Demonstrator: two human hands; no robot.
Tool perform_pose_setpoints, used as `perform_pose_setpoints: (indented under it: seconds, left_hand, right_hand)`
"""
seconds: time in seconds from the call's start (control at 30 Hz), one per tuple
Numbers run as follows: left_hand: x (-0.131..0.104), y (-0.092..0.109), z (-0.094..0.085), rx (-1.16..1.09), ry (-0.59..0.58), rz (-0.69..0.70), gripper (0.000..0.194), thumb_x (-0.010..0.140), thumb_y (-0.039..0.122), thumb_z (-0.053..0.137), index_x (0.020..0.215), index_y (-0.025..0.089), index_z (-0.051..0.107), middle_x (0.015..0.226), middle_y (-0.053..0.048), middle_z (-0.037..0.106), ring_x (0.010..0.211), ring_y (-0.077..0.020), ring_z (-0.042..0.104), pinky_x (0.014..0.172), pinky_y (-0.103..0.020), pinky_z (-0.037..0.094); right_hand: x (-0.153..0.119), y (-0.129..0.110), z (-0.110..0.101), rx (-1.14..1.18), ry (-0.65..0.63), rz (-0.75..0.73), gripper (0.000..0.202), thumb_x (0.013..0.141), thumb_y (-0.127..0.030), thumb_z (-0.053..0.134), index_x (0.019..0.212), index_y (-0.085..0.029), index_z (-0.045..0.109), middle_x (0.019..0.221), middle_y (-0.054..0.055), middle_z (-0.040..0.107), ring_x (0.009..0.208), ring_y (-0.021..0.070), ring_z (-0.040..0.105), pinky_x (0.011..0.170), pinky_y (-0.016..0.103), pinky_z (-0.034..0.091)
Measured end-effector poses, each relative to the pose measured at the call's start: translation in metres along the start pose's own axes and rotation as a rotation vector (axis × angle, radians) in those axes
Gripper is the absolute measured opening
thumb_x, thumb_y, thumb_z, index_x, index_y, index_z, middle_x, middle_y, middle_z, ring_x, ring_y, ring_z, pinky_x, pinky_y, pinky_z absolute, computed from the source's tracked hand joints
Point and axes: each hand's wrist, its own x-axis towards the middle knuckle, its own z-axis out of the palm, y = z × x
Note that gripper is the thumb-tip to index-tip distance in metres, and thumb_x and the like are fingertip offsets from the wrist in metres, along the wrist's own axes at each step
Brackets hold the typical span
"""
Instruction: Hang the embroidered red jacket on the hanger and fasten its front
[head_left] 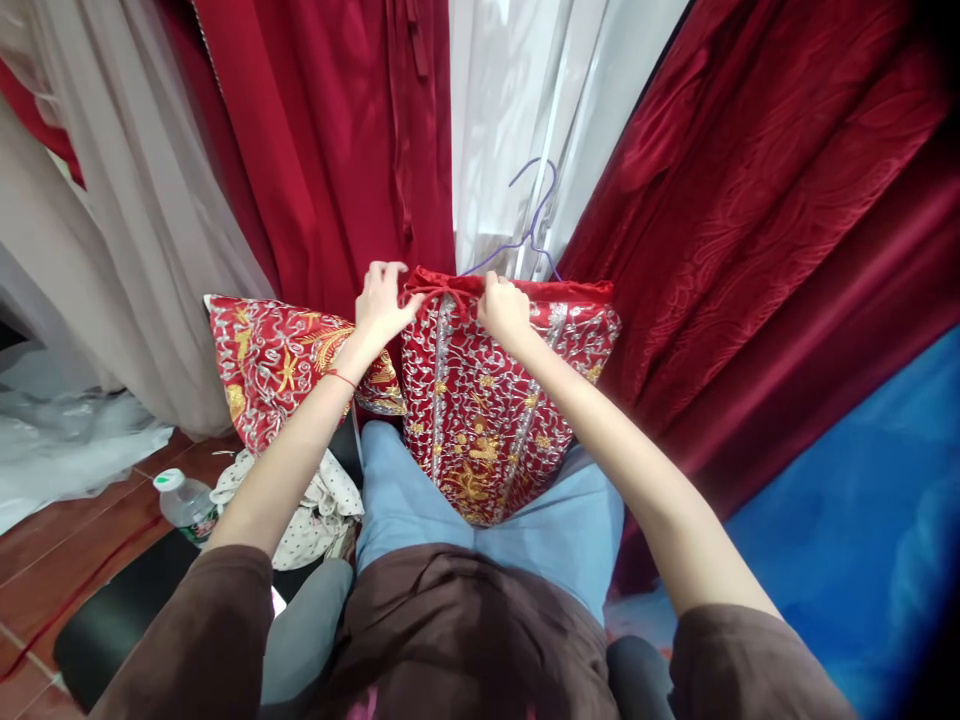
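A red garment that looks like a skirt (480, 420), with silver and gold embroidery and a plain red waistband, lies upright against my lap. My right hand (504, 308) is closed on its waistband, near the middle. At the band's left end is my left hand (384, 305), its fingers apart and its thumb by the edge; whether it touches the cloth I cannot tell. Between the hands, a thin red tie cord (442, 292) crosses the band. A purple wire hanger (534, 225) rises behind the waistband, its lower part hidden by the garment.
Another red embroidered piece (281, 365) spreads out to the left. Below it are a dotted white cloth (319, 515), a plastic bottle (187, 505) and a black seat (124, 610). Red garments (330, 130) hang ahead; dark red cloth (712, 230) and blue material (847, 510) are at right.
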Motion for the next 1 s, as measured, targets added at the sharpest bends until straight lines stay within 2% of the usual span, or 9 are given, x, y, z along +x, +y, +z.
perform_pose_setpoints:
  seconds: [0.07,0.13,0.2,0.3,0.4,0.57,0.67,0.8,1.0]
  left_hand:
    - [-0.003,0.011,0.008,-0.029,-0.016,0.182,0.048,0.081,0.036,0.074,0.124,0.020,0.059,0.147,-0.019,0.048,0.139,-0.0377,0.042,0.108,-0.050,0.044]
    - [-0.003,0.018,0.017,-0.028,-0.051,0.293,0.043,0.081,0.032,0.074,0.121,0.021,0.062,0.155,-0.017,0.039,0.148,-0.0386,0.029,0.116,-0.053,0.035]
    - [0.000,0.020,0.026,-0.015,-0.073,0.312,0.029,0.085,0.027,0.069,0.113,0.021,0.065,0.156,-0.015,0.039,0.150,-0.0385,0.024,0.118,-0.056,0.030]
    - [0.008,0.016,0.035,0.006,-0.101,0.278,0.018,0.090,0.022,0.062,0.107,0.020,0.067,0.146,-0.015,0.049,0.142,-0.0357,0.039,0.114,-0.054,0.037]
    - [0.011,0.015,0.035,0.032,-0.131,0.271,0.018,0.091,0.020,0.060,0.108,0.019,0.068,0.135,-0.014,0.056,0.126,-0.0322,0.053,0.104,-0.048,0.046]
    - [0.009,0.023,0.028,0.060,-0.178,0.278,0.022,0.092,0.015,0.056,0.109,0.020,0.069,0.123,-0.012,0.062,0.120,-0.0298,0.055,0.096,-0.042,0.051]
    - [0.009,0.023,0.027,0.013,-0.155,0.260,0.021,0.093,0.016,0.054,0.107,0.020,0.069,0.117,-0.011,0.064,0.115,-0.0281,0.058,0.095,-0.040,0.051]
    - [0.012,0.015,0.032,-0.094,-0.087,0.242,0.018,0.092,0.016,0.056,0.103,0.019,0.069,0.112,-0.009,0.067,0.107,-0.0247,0.062,0.096,-0.037,0.049]
    - [0.011,0.011,0.040,-0.076,-0.055,0.267,0.014,0.090,0.016,0.059,0.099,0.021,0.069,0.109,-0.007,0.069,0.106,-0.0232,0.062,0.093,-0.036,0.050]
  right_hand:
    - [-0.010,-0.004,0.003,0.034,0.025,-0.089,0.040,0.092,-0.015,0.038,0.128,-0.006,0.055,0.115,0.024,0.065,0.089,0.0299,0.065,0.073,0.038,0.044]
    - [-0.017,-0.008,0.007,0.041,0.044,-0.174,0.039,0.094,-0.021,0.037,0.125,-0.006,0.056,0.116,0.024,0.063,0.087,0.0285,0.064,0.072,0.038,0.044]
    - [-0.020,-0.011,0.011,0.027,0.047,-0.200,0.038,0.097,-0.027,0.037,0.121,-0.006,0.058,0.115,0.024,0.062,0.087,0.0281,0.063,0.073,0.037,0.045]
    - [-0.016,-0.013,0.017,0.008,0.023,-0.187,0.037,0.099,-0.030,0.039,0.120,-0.007,0.060,0.119,0.024,0.061,0.093,0.0284,0.062,0.074,0.036,0.045]
    - [-0.008,-0.013,0.022,0.034,0.000,-0.190,0.033,0.099,-0.025,0.039,0.116,-0.010,0.063,0.120,0.021,0.060,0.094,0.0264,0.062,0.077,0.034,0.045]
    - [-0.004,-0.018,0.031,0.123,0.033,-0.134,0.033,0.099,-0.031,0.045,0.115,-0.012,0.066,0.116,0.019,0.062,0.095,0.0258,0.060,0.082,0.037,0.046]
    - [-0.005,-0.019,0.032,0.101,0.039,-0.122,0.033,0.098,-0.021,0.041,0.114,-0.014,0.069,0.115,0.019,0.063,0.101,0.0277,0.058,0.085,0.039,0.046]
    - [-0.010,-0.004,0.027,0.095,-0.013,-0.110,0.034,0.093,-0.014,0.043,0.104,-0.016,0.075,0.106,0.017,0.069,0.093,0.0261,0.062,0.084,0.038,0.047]
    - [-0.012,0.009,0.014,0.279,-0.030,-0.108,0.026,0.092,-0.030,0.056,0.106,-0.017,0.073,0.105,0.011,0.069,0.091,0.0240,0.065,0.077,0.035,0.048]
